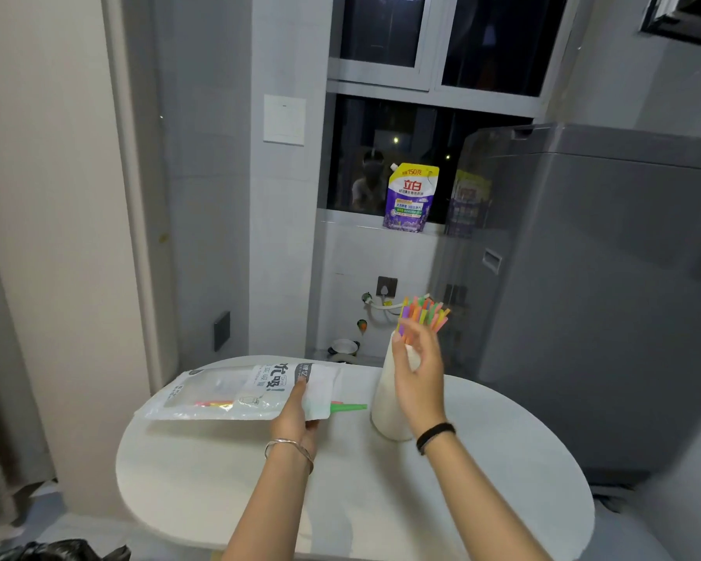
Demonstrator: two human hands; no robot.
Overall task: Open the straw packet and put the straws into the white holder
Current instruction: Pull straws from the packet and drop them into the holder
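A clear and white straw packet lies flat on the white oval table, with a few coloured straws still inside. One green straw pokes out of its right end. My left hand grips the packet near that open end. A tall white holder stands to the right, with several coloured straws sticking out of its top. My right hand hovers in front of the holder's neck, fingers spread and blurred, holding nothing that I can see.
A grey washing machine stands close behind the table on the right. A purple detergent pouch sits on the window sill. A wall and door frame are on the left. A small bowl lies on the floor behind.
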